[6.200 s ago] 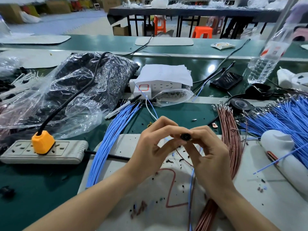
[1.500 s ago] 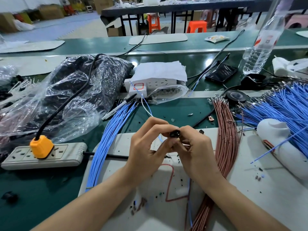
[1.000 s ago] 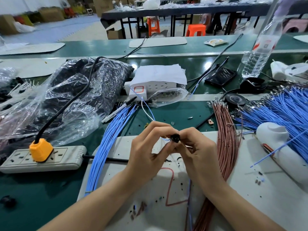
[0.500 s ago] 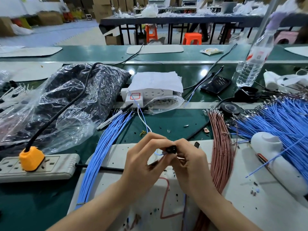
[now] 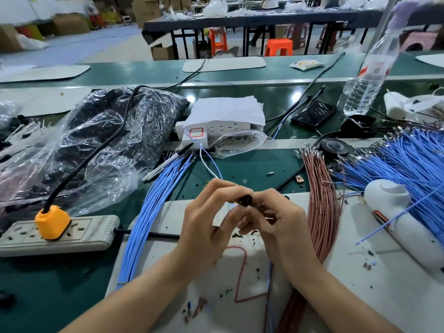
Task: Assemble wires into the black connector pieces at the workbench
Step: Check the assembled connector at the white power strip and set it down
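Note:
A small black connector piece [image 5: 245,200] sits between both hands above the white mat [image 5: 348,272]. My left hand [image 5: 209,224] pinches it with thumb and forefinger from the left. My right hand [image 5: 278,224] grips it from the right, fingers curled. A thin blue wire [image 5: 270,280] and a red-brown wire [image 5: 240,272] trail down from the hands across the mat. A bundle of light blue wires [image 5: 149,217] lies to the left, a brown wire bundle [image 5: 322,212] to the right, and a big fan of blue wires [image 5: 403,169] at far right.
A power strip [image 5: 91,234] with an orange plug [image 5: 51,222] lies at the left. A clear plastic bag of black parts [image 5: 96,145] fills the left rear. A white socket box [image 5: 216,131], phone [image 5: 313,114], tape roll [image 5: 334,146], water bottle [image 5: 367,78] and white tool [image 5: 403,222] surround the mat.
Both hands stay together on the black connector with small finger shifts. The camera has tilted up slightly, so the hands appear a little lower in view.

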The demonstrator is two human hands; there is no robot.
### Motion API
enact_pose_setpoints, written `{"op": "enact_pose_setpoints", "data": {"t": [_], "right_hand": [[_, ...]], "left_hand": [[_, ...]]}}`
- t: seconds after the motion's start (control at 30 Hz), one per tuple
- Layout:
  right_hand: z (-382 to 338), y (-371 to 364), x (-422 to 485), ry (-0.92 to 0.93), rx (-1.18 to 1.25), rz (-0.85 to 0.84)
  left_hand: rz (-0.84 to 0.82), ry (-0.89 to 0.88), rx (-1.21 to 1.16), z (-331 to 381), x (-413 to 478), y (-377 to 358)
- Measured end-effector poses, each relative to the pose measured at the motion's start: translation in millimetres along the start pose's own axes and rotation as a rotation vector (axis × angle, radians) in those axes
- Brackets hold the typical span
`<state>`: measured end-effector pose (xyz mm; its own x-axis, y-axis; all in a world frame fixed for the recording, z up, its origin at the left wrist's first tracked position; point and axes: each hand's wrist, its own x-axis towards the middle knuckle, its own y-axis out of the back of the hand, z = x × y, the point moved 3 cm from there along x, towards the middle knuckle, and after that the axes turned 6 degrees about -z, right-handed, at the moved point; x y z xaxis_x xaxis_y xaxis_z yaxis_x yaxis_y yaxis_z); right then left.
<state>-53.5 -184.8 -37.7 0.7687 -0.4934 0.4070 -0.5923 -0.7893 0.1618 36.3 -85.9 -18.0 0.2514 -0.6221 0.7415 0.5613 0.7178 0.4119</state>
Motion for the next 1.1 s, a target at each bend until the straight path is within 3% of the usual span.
{"op": "enact_pose_setpoints", "data": {"t": [0.17, 0.33, 0.57, 0.8, 1.1], "right_hand": [[-16, 5, 0, 0.133, 0.068, 0.061], [-19, 2, -2, 0.147, 0.076, 0.056], [-18, 4, -3, 0.178, 0.023, 0.117], [-21, 4, -5, 0.286, -0.030, 0.141], [-18, 3, -3, 0.273, -0.105, 0.119]], "left_hand": [[0.034, 0.037, 0.018, -4, 2, 4], [0.057, 0.184, -0.101, -12, 0, 3], [-0.013, 0.166, -0.132, -13, -1, 1], [0.004, 0.106, -0.004, -13, 2, 2], [0.033, 0.195, -0.159, -15, 1, -2]]}}
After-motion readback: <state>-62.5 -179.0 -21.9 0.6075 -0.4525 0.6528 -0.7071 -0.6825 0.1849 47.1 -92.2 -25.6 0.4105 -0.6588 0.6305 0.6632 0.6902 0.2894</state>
